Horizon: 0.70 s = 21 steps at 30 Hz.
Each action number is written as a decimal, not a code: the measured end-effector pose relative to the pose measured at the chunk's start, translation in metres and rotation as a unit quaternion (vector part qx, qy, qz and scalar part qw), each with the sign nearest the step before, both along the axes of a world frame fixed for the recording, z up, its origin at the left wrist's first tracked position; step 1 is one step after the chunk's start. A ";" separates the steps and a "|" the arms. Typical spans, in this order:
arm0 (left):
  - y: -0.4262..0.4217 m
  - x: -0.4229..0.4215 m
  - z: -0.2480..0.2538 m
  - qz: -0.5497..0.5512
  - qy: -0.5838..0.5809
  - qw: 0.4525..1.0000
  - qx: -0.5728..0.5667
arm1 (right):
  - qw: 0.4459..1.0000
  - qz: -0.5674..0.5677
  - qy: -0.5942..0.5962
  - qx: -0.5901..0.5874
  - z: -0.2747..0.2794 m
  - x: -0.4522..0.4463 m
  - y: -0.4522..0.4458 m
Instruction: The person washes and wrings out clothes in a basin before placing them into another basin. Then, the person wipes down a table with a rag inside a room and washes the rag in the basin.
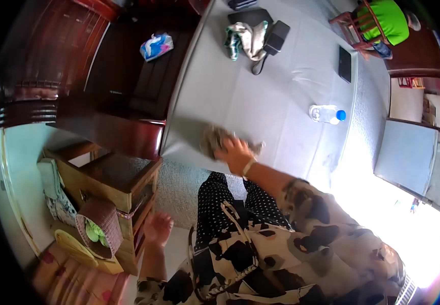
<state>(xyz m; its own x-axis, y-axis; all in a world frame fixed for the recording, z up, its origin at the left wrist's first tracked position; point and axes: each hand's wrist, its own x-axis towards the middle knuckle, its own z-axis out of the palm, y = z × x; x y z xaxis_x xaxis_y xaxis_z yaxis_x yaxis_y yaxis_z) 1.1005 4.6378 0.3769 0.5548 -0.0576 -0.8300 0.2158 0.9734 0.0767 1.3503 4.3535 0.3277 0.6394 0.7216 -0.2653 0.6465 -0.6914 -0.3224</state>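
Note:
My right hand (pixel 236 155) presses on a crumpled brownish cloth (pixel 212 140) near the front edge of the grey-covered table (pixel 270 96). Its fingers are bent over the cloth, which sticks out on both sides of the hand. Down at my side, my left hand (pixel 159 228) hangs off the table with its fingers loosely apart and nothing in it. The nearest thing to it is a wooden cabinet (pixel 109 178).
On the table are a clear bottle (pixel 324 114) with a blue cap, a dark tablet-like slab (pixel 345 65), a black pouch (pixel 276 38) and a patterned cloth (pixel 250 40). A tissue pack (pixel 157 47) lies on dark wooden furniture. Someone in green (pixel 385 20) sits at far right.

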 end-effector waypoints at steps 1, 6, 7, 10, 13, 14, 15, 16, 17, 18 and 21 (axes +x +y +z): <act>-0.007 0.016 0.003 -0.024 -0.006 1.000 0.009 | 0.994 0.042 0.095 -0.014 0.017 -0.013 -0.021; -0.024 0.077 0.023 -0.136 -0.030 0.988 0.062 | 0.980 -0.106 0.122 -0.118 0.035 -0.025 -0.119; -0.025 0.081 0.022 -0.167 -0.031 0.983 0.075 | 0.948 -0.230 0.170 -0.142 0.023 -0.015 -0.140; -0.027 0.087 0.014 -0.229 -0.028 0.968 0.099 | 0.890 -0.455 0.004 -0.016 0.013 0.021 -0.149; -0.042 0.094 0.020 -0.264 -0.021 0.958 0.113 | 0.949 -0.315 -0.003 -0.024 -0.014 0.055 -0.071; -0.050 0.098 0.026 -0.275 -0.027 0.954 0.114 | 0.941 -0.330 0.069 -0.013 -0.042 0.048 -0.034; -0.062 0.103 0.036 -0.291 -0.028 0.949 0.120 | 0.940 -0.300 0.160 -0.013 -0.034 0.033 -0.005; -0.078 0.108 0.050 -0.307 -0.022 0.938 0.159 | 0.975 -0.176 0.131 -0.020 0.032 0.018 -0.010; -0.090 0.111 0.057 -0.323 -0.018 0.926 0.195 | 0.990 -0.122 0.070 -0.006 -0.015 -0.013 -0.001; -0.095 0.109 0.054 -0.330 -0.015 0.927 0.179 | 0.994 -0.048 0.087 0.042 0.011 -0.030 -0.032; -0.137 0.105 0.060 -0.363 -0.041 0.913 0.184 | 0.970 -0.194 0.107 0.099 0.009 -0.085 -0.144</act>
<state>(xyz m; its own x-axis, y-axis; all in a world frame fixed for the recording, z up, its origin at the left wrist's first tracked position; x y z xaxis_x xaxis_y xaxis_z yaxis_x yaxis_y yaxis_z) 1.2055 4.5003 0.4372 0.5433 -0.1605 -0.8240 0.7718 0.4816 0.4151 1.2657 4.2100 0.3368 0.8188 0.4883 -0.3019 0.2541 -0.7799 -0.5721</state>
